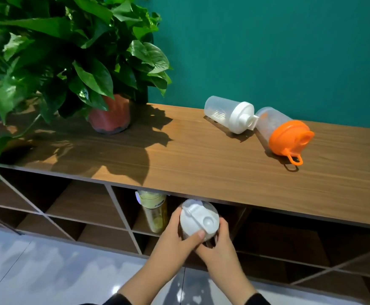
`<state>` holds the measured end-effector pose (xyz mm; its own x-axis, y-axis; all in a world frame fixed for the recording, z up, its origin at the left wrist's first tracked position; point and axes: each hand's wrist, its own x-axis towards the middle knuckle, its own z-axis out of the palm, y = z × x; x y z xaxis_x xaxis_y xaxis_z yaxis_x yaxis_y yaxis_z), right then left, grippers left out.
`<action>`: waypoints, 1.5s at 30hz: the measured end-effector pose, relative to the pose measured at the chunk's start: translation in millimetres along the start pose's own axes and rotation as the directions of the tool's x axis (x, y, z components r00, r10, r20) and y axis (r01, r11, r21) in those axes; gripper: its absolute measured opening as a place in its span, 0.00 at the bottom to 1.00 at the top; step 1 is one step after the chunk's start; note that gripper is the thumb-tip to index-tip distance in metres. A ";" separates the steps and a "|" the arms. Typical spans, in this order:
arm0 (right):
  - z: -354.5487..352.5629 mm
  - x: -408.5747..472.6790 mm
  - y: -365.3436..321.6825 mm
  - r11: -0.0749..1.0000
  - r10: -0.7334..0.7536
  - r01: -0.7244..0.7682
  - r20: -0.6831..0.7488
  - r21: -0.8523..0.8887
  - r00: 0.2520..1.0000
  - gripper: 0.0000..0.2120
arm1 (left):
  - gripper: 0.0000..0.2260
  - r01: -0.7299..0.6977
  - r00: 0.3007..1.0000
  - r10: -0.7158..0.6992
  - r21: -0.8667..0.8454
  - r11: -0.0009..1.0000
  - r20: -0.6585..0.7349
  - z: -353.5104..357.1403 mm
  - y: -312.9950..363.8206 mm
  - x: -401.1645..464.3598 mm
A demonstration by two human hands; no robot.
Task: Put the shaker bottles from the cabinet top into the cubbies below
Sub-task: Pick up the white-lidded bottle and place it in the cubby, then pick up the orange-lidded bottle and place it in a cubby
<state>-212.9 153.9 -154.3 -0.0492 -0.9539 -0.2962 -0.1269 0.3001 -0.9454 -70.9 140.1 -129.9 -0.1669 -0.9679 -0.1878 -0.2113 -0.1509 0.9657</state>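
Note:
Both hands hold a white-lidded shaker bottle [199, 220] upright at the mouth of a cubby, just under the cabinet top's front edge. My left hand [175, 241] wraps its left side with the thumb on the lid; my right hand [220, 245] grips its right side. A yellowish bottle [154, 211] stands in the same cubby, just to the left. On the wooden cabinet top [190, 157] lie two shakers on their sides, touching: a clear one with a white lid [230, 116] and a clear one with an orange lid [286, 134].
A large leafy plant in a red-brown pot [110, 114] stands on the left of the cabinet top, its leaves hanging over the edge. Several dark cubbies [87, 203] with slanted dividers run below. A teal wall is behind; pale tiled floor [47, 271] lies in front.

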 end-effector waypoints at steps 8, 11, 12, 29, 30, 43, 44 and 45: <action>0.9 41.9 5.7 0.984 0.133 -0.138 -0.050 -0.114 0.990 0.19 | 0.25 0.092 0.995 -0.089 0.065 0.994 -0.046 6.8 -11.1 45.1; -2.2 48.3 1.1 0.972 0.177 -0.185 -0.061 -0.145 0.982 0.15 | 0.25 0.108 0.992 -0.103 0.057 0.993 -0.078 13.6 -13.2 52.8; -3.2 50.6 0.5 0.967 0.176 -0.184 -0.060 -0.177 0.983 0.20 | 0.25 0.119 0.989 -0.114 0.051 0.992 -0.096 15.7 -12.5 54.5; -39.9 -22.3 -11.5 0.914 -0.074 0.085 0.044 -0.398 0.996 0.10 | 0.35 0.285 0.946 -0.238 0.212 0.935 -0.220 15.7 -2.1 40.7; -48.4 -38.2 -19.5 0.885 -0.199 0.189 0.021 -0.425 0.980 0.05 | 0.32 0.304 0.940 -0.253 0.226 0.926 -0.228 15.7 0.1 30.7; -193.2 39.2 -135.6 0.969 -0.244 0.182 -0.551 -0.165 0.798 0.40 | 0.14 -0.337 0.866 0.494 0.645 0.686 -0.072 35.5 116.8 69.8; -196.1 50.6 -140.1 0.973 -0.227 0.166 -0.529 -0.162 0.818 0.43 | 0.16 -0.293 0.893 0.446 0.675 0.677 -0.059 37.7 119.6 84.9; -196.9 59.8 -143.7 0.975 -0.217 0.159 -0.513 -0.154 0.831 0.46 | 0.18 -0.250 0.921 0.388 0.705 0.663 -0.039 40.1 120.4 96.7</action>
<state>-392.6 55.5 -9.5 -0.5215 -0.8528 0.0283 -0.2845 0.1425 -0.9480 -151.0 36.4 -39.0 -0.1980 -0.9577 0.2088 -0.7778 0.2832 0.5611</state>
